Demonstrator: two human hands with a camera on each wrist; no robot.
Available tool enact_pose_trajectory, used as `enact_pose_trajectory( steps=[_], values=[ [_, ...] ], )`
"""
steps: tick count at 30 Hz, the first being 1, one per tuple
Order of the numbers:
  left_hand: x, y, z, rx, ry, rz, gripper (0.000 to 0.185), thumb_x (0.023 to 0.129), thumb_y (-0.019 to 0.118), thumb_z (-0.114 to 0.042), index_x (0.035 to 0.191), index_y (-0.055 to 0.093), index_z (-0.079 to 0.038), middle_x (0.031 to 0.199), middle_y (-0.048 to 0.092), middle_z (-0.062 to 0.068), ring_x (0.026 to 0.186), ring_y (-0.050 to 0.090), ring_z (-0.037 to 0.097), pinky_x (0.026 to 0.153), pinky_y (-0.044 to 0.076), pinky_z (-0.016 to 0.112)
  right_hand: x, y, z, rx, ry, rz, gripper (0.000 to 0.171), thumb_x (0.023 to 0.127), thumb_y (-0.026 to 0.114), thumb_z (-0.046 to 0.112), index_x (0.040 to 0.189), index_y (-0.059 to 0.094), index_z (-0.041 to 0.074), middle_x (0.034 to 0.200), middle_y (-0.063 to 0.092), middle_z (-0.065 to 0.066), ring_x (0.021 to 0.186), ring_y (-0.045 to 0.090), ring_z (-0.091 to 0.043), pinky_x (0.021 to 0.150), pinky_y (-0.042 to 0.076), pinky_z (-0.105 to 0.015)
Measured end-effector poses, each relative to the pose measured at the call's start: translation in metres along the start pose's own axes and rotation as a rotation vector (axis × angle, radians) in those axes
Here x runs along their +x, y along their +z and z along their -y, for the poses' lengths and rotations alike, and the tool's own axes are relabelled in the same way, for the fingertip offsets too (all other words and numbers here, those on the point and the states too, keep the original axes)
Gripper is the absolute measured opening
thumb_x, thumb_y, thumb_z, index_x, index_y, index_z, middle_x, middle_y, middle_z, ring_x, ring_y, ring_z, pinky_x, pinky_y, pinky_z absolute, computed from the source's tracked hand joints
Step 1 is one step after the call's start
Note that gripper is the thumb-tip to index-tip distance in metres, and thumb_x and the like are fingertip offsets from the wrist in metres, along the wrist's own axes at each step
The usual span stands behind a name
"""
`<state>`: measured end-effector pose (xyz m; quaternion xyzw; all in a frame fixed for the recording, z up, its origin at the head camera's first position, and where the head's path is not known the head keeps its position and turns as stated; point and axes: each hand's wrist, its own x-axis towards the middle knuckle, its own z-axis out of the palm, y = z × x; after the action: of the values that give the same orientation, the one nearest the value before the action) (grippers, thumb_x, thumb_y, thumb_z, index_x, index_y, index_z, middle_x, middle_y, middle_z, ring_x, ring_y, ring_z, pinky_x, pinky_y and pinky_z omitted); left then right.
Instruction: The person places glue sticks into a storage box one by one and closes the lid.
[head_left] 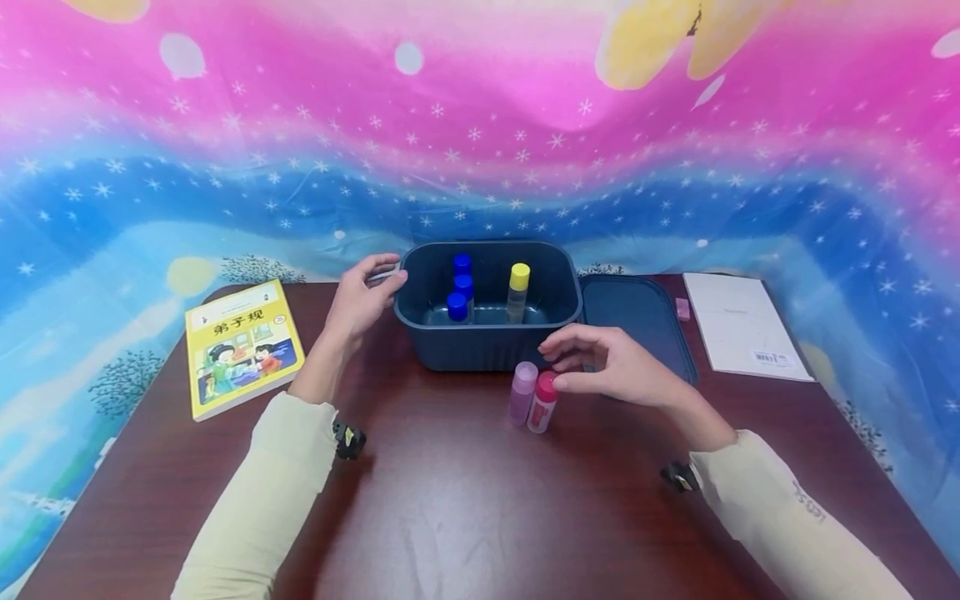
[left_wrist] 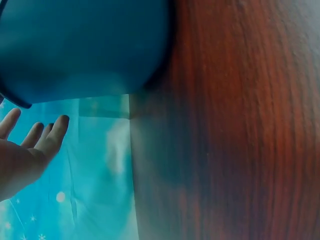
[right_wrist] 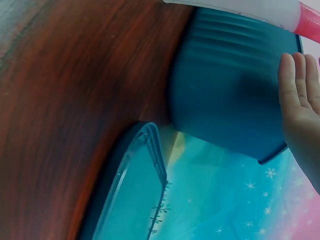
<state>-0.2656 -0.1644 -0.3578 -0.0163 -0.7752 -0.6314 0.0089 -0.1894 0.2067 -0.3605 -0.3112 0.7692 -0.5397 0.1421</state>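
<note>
Left hand (head_left: 362, 297) rests against the left rim of the dark blue tub (head_left: 487, 343), fingers relaxed and gripping nothing. Right hand (head_left: 611, 364), fingers loosely extended, touches the cap of the pink-capped bottle (head_left: 542, 402), which stands beside a purple bottle (head_left: 522, 392) on the table (head_left: 465, 508), just before the tub, which sits near the far edge.

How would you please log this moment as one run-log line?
left hand: rests on bin rim | right hand: open, touching red-capped bottle | pink bottle beside it | lid right of bin
</note>
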Motion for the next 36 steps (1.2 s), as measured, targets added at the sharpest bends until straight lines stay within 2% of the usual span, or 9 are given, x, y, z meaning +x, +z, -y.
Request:
enact_pose_trajectory(
  steps=[3, 7, 10, 16, 22, 27, 33, 36],
  values=[
    [-0.002, -0.001, 0.003, -0.020, -0.028, 0.046, 0.056, 0.103, 0.063, -0.026, 0.153, 0.044, -0.009, 0.153, 0.045, 0.014, 0.137, 0.048, 0.027, 0.104, 0.048, 0.047, -0.001, 0.001, -0.003, 0.026, 0.025, 0.031, 0.043, 0.091, 0.076, 0.008, 0.130, 0.062, 0.002, 0.126, 0.062, -0.021, 0.111, 0.065, -0.030, 0.091, 0.057, -0.037],
    [-0.002, -0.002, 0.005, -0.060, -0.054, 0.086, 0.060, 0.104, 0.061, -0.024, 0.157, 0.037, -0.013, 0.157, 0.040, 0.014, 0.139, 0.046, 0.028, 0.105, 0.047, 0.049, -0.001, 0.001, -0.005, 0.028, 0.041, 0.070, 0.044, 0.090, 0.077, 0.009, 0.130, 0.062, 0.004, 0.124, 0.064, -0.013, 0.111, 0.064, -0.032, 0.090, 0.058, -0.039],
    [-0.003, -0.002, 0.007, -0.090, -0.063, 0.104, 0.060, 0.104, 0.060, -0.023, 0.158, 0.036, -0.015, 0.157, 0.040, 0.015, 0.136, 0.049, 0.032, 0.103, 0.048, 0.051, -0.001, 0.002, -0.006, 0.011, 0.049, 0.090, 0.042, 0.090, 0.078, 0.011, 0.129, 0.063, 0.008, 0.124, 0.064, -0.011, 0.111, 0.064, -0.032, 0.089, 0.058, -0.040],
    [-0.004, -0.002, 0.011, -0.128, -0.074, 0.124, 0.059, 0.105, 0.059, -0.025, 0.159, 0.035, -0.018, 0.153, 0.045, 0.017, 0.121, 0.059, 0.046, 0.098, 0.050, 0.055, 0.000, 0.005, -0.007, -0.018, 0.081, 0.104, 0.040, 0.089, 0.079, 0.015, 0.127, 0.065, 0.014, 0.124, 0.065, -0.008, 0.111, 0.066, -0.029, 0.086, 0.059, -0.041],
    [-0.004, -0.003, 0.012, -0.125, -0.068, 0.138, 0.060, 0.105, 0.058, -0.026, 0.160, 0.034, -0.017, 0.154, 0.043, 0.019, 0.123, 0.057, 0.048, 0.097, 0.051, 0.053, -0.001, 0.006, -0.009, -0.020, 0.078, 0.109, 0.035, 0.090, 0.078, 0.014, 0.123, 0.068, 0.016, 0.119, 0.067, -0.006, 0.107, 0.068, -0.027, 0.086, 0.059, -0.042],
    [-0.005, -0.002, 0.012, -0.121, -0.066, 0.144, 0.061, 0.105, 0.059, -0.026, 0.160, 0.034, -0.018, 0.155, 0.042, 0.019, 0.123, 0.057, 0.048, 0.098, 0.050, 0.053, -0.001, 0.003, -0.010, -0.034, 0.048, 0.103, 0.033, 0.091, 0.077, 0.011, 0.123, 0.068, 0.013, 0.115, 0.068, -0.007, 0.099, 0.070, -0.028, 0.083, 0.060, -0.040],
    [-0.004, -0.001, 0.012, -0.119, -0.055, 0.152, 0.061, 0.105, 0.059, -0.026, 0.160, 0.033, -0.019, 0.154, 0.043, 0.019, 0.124, 0.058, 0.044, 0.097, 0.050, 0.054, -0.005, -0.008, -0.003, -0.009, 0.008, 0.057, 0.031, 0.092, 0.074, 0.003, 0.122, 0.067, 0.006, 0.112, 0.066, -0.013, 0.091, 0.070, -0.035, 0.078, 0.061, -0.039],
    [-0.003, -0.001, 0.012, -0.128, -0.053, 0.150, 0.061, 0.105, 0.059, -0.026, 0.160, 0.034, -0.019, 0.153, 0.043, 0.019, 0.125, 0.057, 0.044, 0.097, 0.050, 0.055, -0.006, -0.014, 0.001, -0.043, -0.031, 0.007, 0.032, 0.092, 0.073, 0.001, 0.123, 0.066, 0.005, 0.114, 0.066, -0.012, 0.096, 0.069, -0.030, 0.077, 0.061, -0.039]
  ],
)
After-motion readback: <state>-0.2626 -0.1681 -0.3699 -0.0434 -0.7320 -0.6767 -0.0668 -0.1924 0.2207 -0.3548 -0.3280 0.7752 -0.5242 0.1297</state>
